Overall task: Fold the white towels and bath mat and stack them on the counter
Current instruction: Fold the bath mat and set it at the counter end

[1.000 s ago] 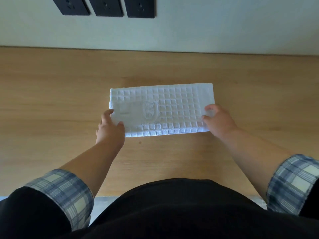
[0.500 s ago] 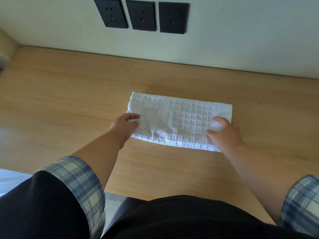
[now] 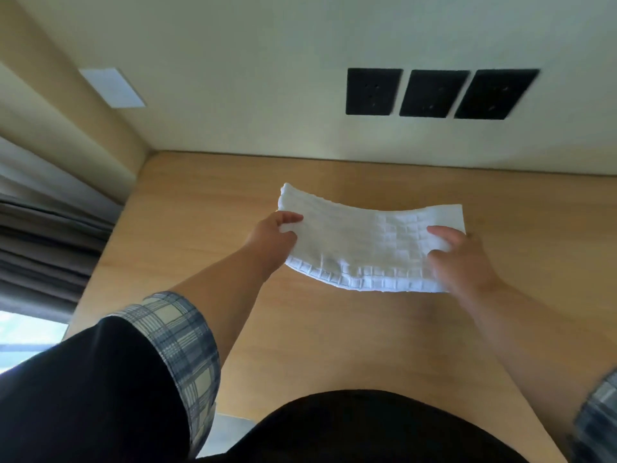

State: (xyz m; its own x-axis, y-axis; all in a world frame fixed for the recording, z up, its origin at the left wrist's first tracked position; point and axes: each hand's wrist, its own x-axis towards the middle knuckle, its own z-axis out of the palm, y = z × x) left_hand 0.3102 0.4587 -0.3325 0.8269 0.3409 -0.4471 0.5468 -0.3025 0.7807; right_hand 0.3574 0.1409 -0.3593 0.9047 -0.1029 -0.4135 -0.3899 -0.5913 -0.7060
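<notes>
Two broad surfaces fill most of the view: a pale wall [image 3: 233, 78] and, below it, the wooden counter [image 3: 334, 345], whose back edge meets the wall and whose left edge runs along a beige side panel. Beyond the counter's left edge hangs a dark pleated curtain [image 3: 43, 248]. At the counter's front edge is the person's dark torso, with a rolled plaid left sleeve [image 3: 177, 339] and a blurred plaid right sleeve [image 3: 597, 419] at the bottom right.

Over the middle of the counter, nearer the back edge than the front, a folded white towel [image 3: 367, 242] with a waffle-grid weave is stretched between both hands. It sags along its length; whether its underside touches the wood cannot be told. The left hand [image 3: 272, 240] pinches the towel's left end, thumb on top and fingers curled beneath. The right hand [image 3: 462, 262], slightly blurred, grips the right end with its digits curled over the cloth.

Three black sockets [image 3: 433, 93] sit in a row on the wall above the back edge. A small white plate [image 3: 112, 87] is fixed to the side panel near the back left corner.
</notes>
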